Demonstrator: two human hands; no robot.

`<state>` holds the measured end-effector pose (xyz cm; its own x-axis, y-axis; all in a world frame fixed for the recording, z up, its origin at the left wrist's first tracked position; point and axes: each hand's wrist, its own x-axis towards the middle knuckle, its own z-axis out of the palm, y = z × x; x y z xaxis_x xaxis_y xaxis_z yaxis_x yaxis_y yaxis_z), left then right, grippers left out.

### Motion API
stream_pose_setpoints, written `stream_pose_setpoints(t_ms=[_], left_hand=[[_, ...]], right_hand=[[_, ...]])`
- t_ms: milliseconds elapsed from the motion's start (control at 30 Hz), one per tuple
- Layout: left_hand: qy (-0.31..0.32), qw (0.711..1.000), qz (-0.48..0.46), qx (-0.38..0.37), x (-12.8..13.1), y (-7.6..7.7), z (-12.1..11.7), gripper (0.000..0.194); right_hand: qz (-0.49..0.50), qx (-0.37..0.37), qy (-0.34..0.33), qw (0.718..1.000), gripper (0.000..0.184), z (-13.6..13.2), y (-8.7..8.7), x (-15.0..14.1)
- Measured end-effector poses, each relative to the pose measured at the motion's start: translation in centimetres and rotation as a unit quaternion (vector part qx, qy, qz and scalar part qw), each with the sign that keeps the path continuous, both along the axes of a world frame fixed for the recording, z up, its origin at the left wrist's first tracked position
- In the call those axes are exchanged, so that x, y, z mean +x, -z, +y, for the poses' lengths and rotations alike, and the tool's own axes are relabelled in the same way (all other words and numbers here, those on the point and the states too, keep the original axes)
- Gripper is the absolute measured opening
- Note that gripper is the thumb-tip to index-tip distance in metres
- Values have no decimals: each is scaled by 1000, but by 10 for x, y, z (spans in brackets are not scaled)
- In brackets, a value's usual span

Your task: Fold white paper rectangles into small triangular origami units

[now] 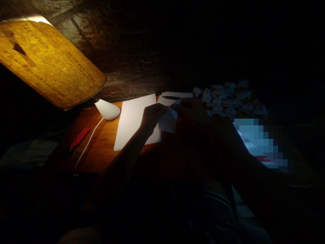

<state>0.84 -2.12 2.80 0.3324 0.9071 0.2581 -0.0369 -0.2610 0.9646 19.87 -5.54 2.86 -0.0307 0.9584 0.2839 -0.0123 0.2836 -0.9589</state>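
Observation:
Between my hands, above the wooden table, a piece of folded paper (168,121) hangs at a tilt. My left hand (151,117) pinches its left upper side, thumb and fingers closed. At its upper right corner my right hand (189,107) grips it, mostly in shadow. Under and behind my left hand lies a stack of white paper sheets (135,117), brightly lit. Smaller cut sheets (177,94) lie behind my hands with a dark thin object across them, whose kind I cannot make out. To the right rests a heap of folded paper pieces (223,96).
A table lamp (108,110) with a printed yellow shade (56,64) leans in from the left. Its white cord (87,149) crosses the wooden table (101,159) near a red-handled object (80,138), perhaps a cutter. A glowing screen (250,145), partly blurred, stands at the right.

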Motion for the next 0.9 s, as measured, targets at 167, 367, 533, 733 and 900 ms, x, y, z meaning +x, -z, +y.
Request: stream_pose_setpoints(t_ms=[167, 367, 533, 733, 900], left_hand=[[-9, 1000, -21, 7, -1, 8, 6, 19], [56, 994, -2, 99, -4, 6, 7, 47], [49, 991, 45, 114, 0, 4, 1, 41], [-73, 994, 25, 76, 2, 15, 4, 25], [-95, 994, -45, 42, 2, 14, 9, 32]], right_hand=[[38, -21, 28, 999, 44, 2, 0, -1], [80, -57, 73, 993, 46, 7, 3, 0], [75, -75, 79, 991, 48, 6, 2, -1], [43, -5, -13, 999, 50, -1, -4, -6], [27, 11, -22, 999, 46, 0, -1, -8]])
